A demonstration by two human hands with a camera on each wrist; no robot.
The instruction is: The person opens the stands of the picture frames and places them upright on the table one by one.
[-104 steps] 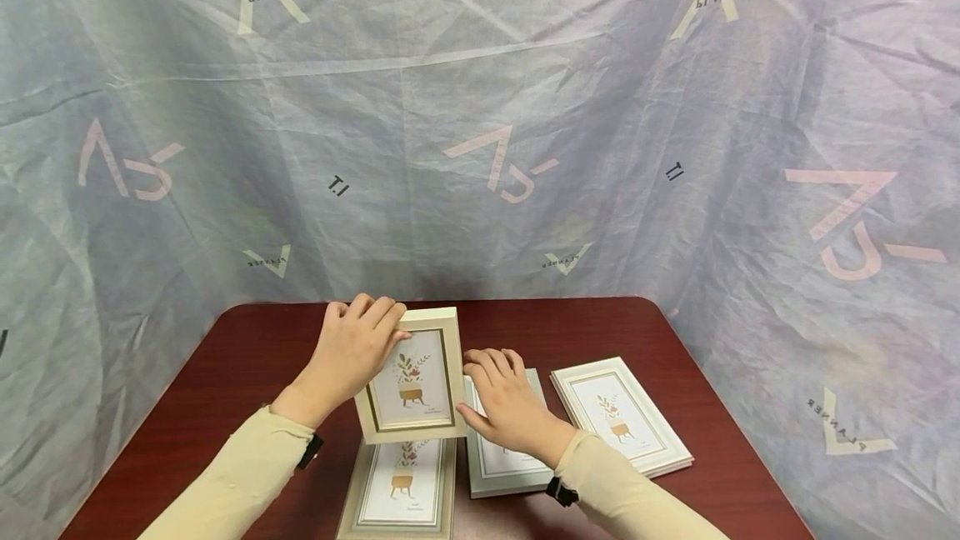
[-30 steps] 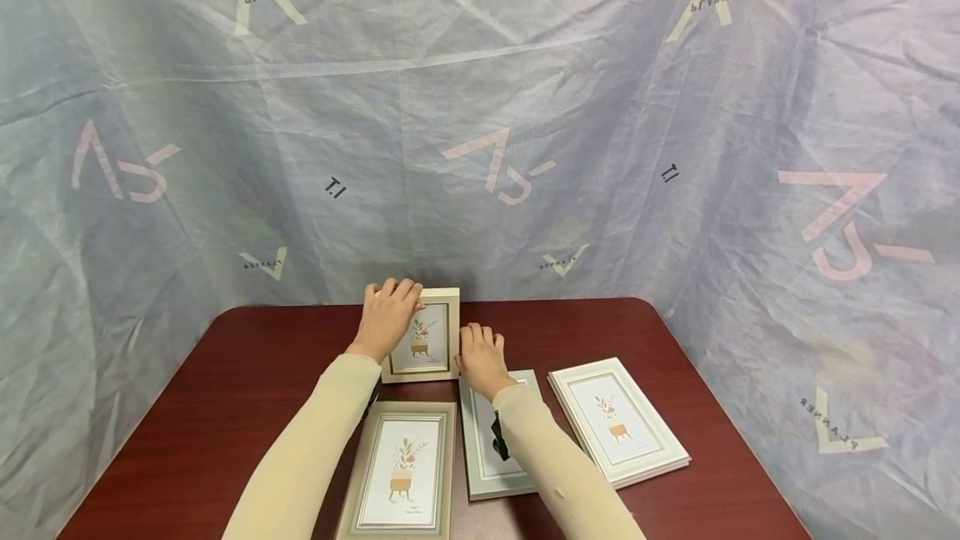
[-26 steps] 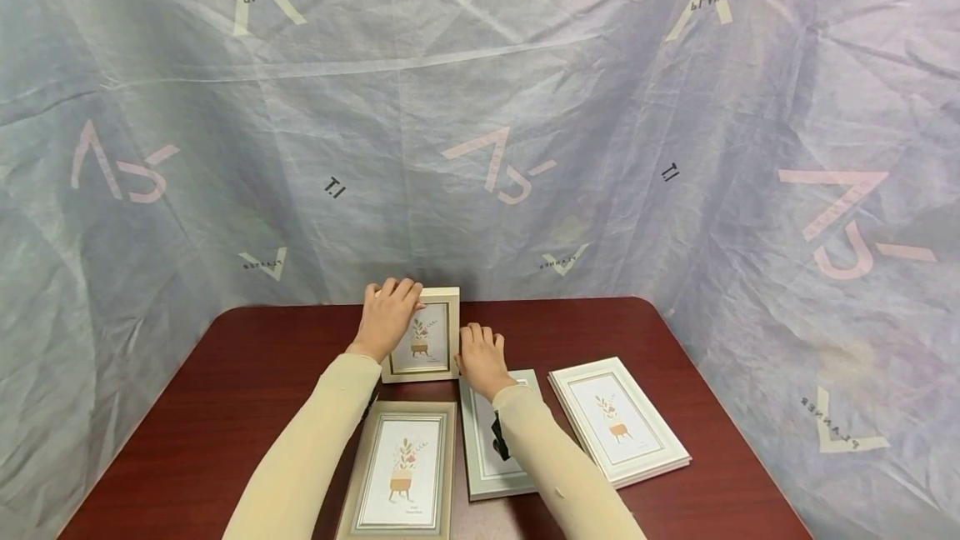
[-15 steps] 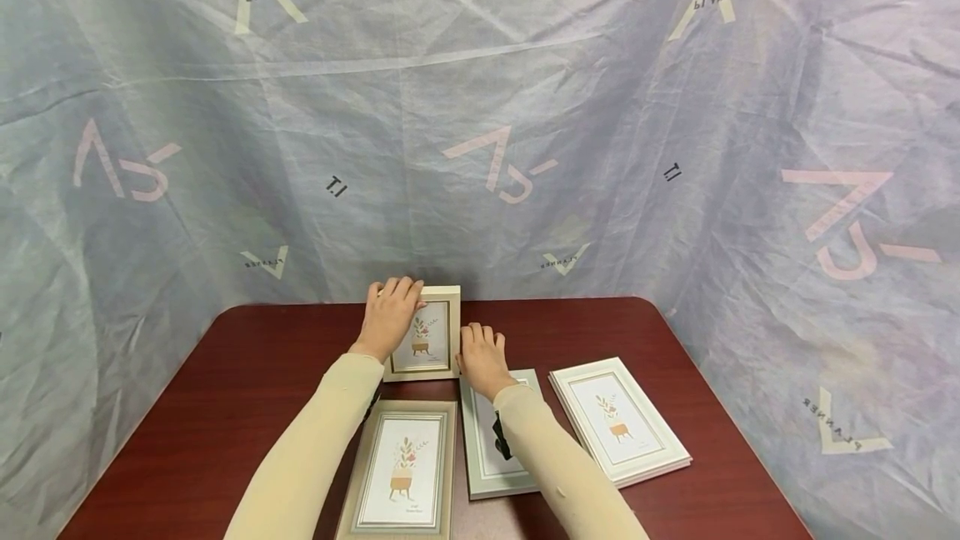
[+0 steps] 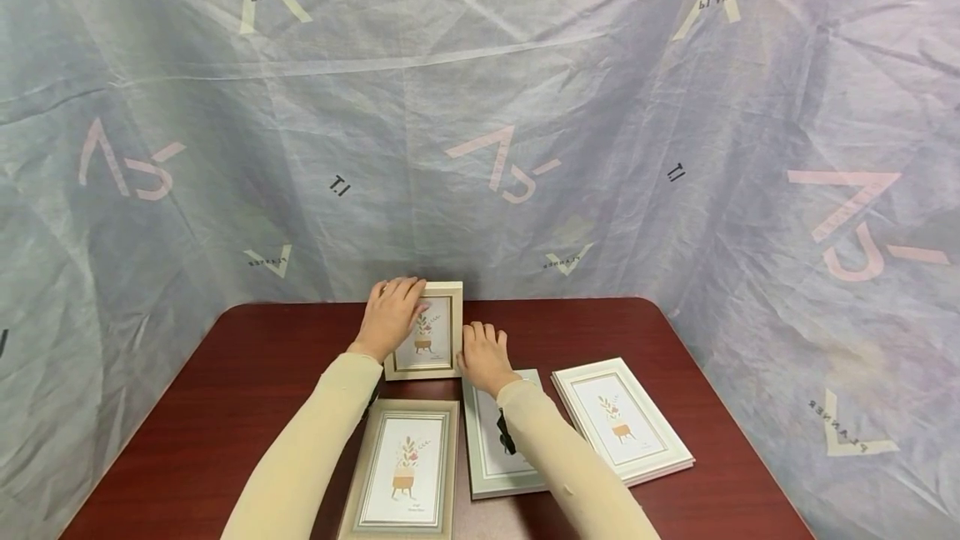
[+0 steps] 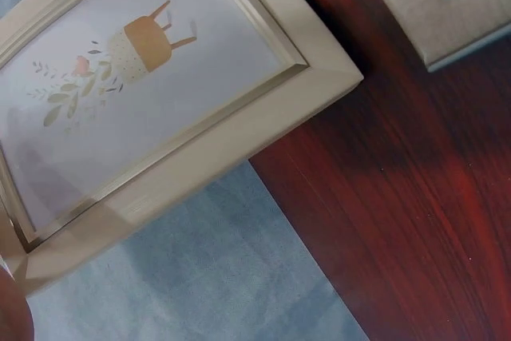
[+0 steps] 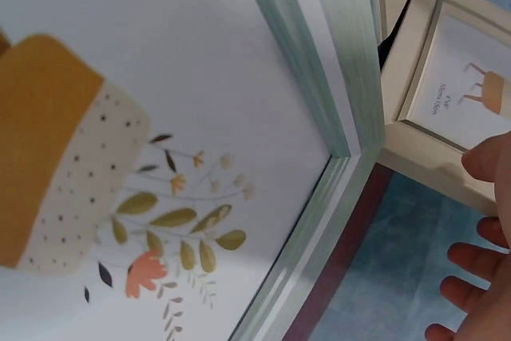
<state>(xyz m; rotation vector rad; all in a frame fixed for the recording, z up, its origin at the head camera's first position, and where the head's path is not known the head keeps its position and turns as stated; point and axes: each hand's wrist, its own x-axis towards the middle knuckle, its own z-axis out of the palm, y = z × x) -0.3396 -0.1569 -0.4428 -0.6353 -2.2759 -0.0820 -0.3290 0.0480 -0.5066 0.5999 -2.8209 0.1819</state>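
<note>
A cream picture frame with a gold inner border stands upright near the back of the table, its potted-plant print facing me. My left hand grips its upper left corner, thumb over the front and fingers over the top. At its right side my right hand holds the edge, the thumb lying against the border and the other fingers spread beyond the edge. In the left wrist view the cream frame fills the upper left. A pale green picture frame lies flat, partly under my right forearm.
A beige-grey picture frame lies face up in front of the standing one. White picture frames lie stacked at the right. Behind the dark red table hangs a grey printed cloth.
Both hands have moved the cream frame from above the beige-grey one to the back of the table. In the last second it has shifted only slightly, up and to the right.
</note>
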